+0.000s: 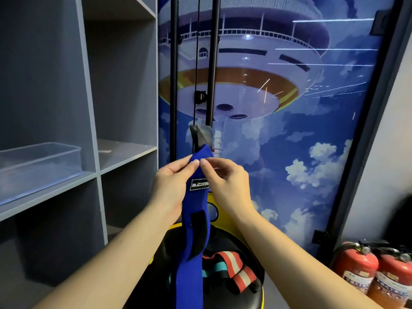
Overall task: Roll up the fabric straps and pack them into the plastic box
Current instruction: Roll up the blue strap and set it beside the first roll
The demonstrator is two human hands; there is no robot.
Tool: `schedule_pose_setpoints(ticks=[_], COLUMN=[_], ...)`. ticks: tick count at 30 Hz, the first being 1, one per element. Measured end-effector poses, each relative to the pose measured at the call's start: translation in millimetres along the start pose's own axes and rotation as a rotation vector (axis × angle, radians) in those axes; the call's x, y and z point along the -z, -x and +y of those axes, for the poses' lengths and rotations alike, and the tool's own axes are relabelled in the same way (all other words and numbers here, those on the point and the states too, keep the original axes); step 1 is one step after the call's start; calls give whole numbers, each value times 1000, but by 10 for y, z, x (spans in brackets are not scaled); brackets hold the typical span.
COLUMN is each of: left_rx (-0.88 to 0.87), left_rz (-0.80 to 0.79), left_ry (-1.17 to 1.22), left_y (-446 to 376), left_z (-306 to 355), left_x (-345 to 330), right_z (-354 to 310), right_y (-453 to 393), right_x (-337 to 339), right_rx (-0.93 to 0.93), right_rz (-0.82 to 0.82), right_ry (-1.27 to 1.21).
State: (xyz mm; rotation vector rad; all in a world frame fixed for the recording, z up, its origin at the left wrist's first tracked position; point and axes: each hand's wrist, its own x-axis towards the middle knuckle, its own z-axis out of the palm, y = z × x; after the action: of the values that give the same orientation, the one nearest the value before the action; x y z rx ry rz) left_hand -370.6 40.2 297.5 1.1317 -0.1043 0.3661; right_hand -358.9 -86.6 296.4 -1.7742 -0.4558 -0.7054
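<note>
A long blue fabric strap (193,241) with a black label and a black hook-and-loop patch hangs down in front of me. My left hand (171,186) and my right hand (225,184) both pinch its upper end, thumbs almost touching. A red, white and teal striped strap (231,270) lies on the black round seat (225,248) below. The clear plastic box (40,161) stands open on the grey shelf at the left, nothing visible inside.
Grey shelving (124,152) fills the left side. Two black vertical poles (214,63) stand against a glossy mural panel. Two red fire extinguishers (374,270) sit on the floor at the lower right.
</note>
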Motion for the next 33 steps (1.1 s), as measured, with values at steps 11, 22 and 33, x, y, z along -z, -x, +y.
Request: schedule_pose_setpoints(ticks=[11,22,33], left_rx=[-265,-53,58], left_rz=[75,-132,-206], left_ry=[-355,-301,-319], left_y=[-59,-262,-98], left_z=[65,72,-45], left_x=[154,286,377], right_z=[-6,129,184], right_y=[-139,-230,-58], right_x=[46,201,192], right_rx=[-293,-328,-355], right_rz=[-123,-161,-217], right_ry=[-476,-489,-441])
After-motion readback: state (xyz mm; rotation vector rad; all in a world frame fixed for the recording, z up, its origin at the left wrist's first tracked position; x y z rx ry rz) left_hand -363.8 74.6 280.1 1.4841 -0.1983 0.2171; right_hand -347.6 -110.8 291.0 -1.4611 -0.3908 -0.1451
